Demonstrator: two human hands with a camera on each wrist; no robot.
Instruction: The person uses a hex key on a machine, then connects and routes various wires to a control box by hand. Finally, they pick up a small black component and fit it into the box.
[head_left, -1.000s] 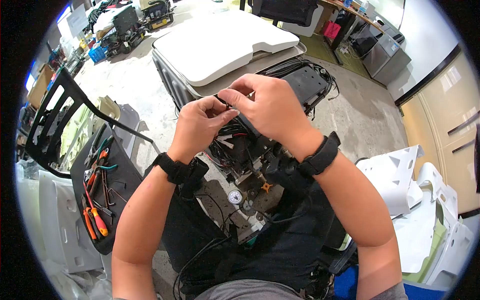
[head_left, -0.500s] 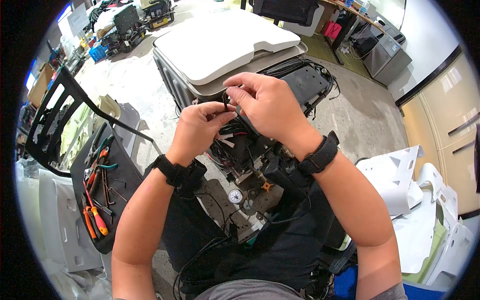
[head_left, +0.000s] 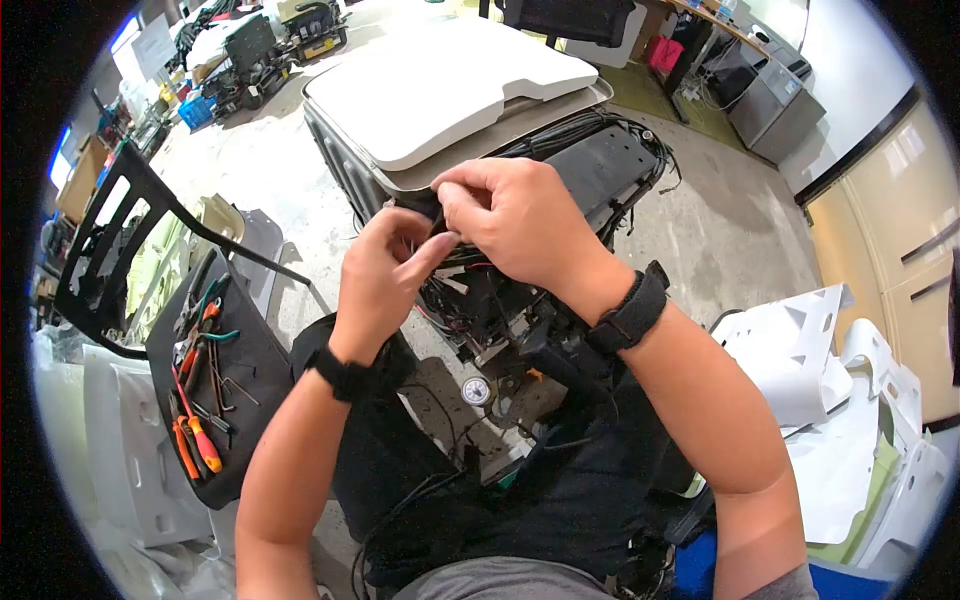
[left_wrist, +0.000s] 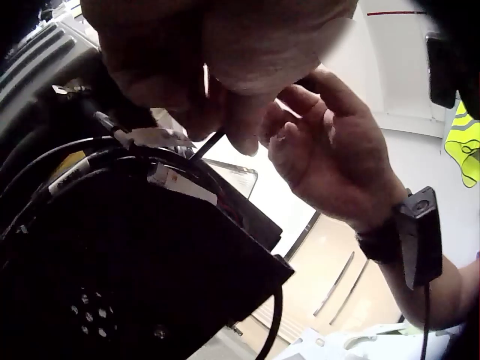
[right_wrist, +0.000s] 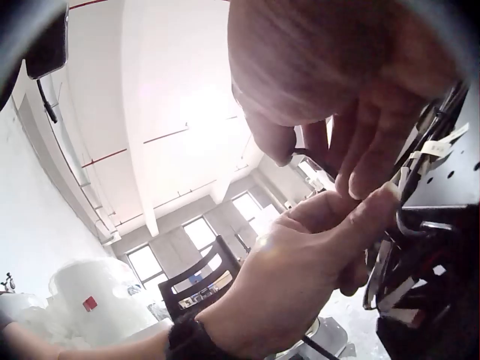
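Observation:
Both hands meet over a bundle of black cables [left_wrist: 105, 150] on the machine, close to the front corner of its white cover [head_left: 440, 90]. The left hand [head_left: 380, 265] has its thumb and fingers curled in, pinching at a thin black strip [left_wrist: 207, 146] that runs down to the cables. Beside it the right hand [head_left: 525, 215] bends thumb and index finger together; in the right wrist view a dark length of strip shows at its thumb. White labels [left_wrist: 184, 184] hang on the wires. The fingers hide most of the strip.
On the left, a black chair seat [head_left: 265, 330] carries pliers, hex keys and a screwdriver [head_left: 205, 447]. White shell parts [head_left: 790, 350] stand at right. A round gauge [head_left: 476, 391] sits low between the knees, with loose black cables near the legs.
The left hand has moved left and slightly down, its fingers spreading more. The right hand has lowered a little and shifted left; the black strip visible between them earlier is now mostly hidden.

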